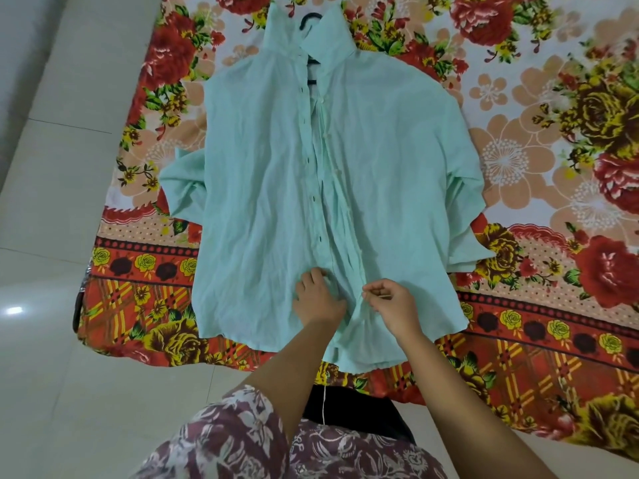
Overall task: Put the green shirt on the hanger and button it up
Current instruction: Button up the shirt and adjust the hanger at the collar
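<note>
The pale green shirt [262, 188] lies front-up on a flowered bedsheet, collar at the far end. A black hanger [308, 19] shows at the collar opening, mostly hidden inside the shirt. The two front edges meet down the middle, with dark buttonholes on the left placket and small buttons on the right one. My left hand [316, 295] grips the left placket near the hem with curled fingers. Beside it, my right hand [390, 299] pinches the right placket edge between thumb and fingertips. The sleeves are folded at both sides.
The red, orange and white flowered bedsheet [518, 140] covers the bed. Pale tiled floor [52, 167] runs along the left and near side. My patterned clothing fills the bottom of the view.
</note>
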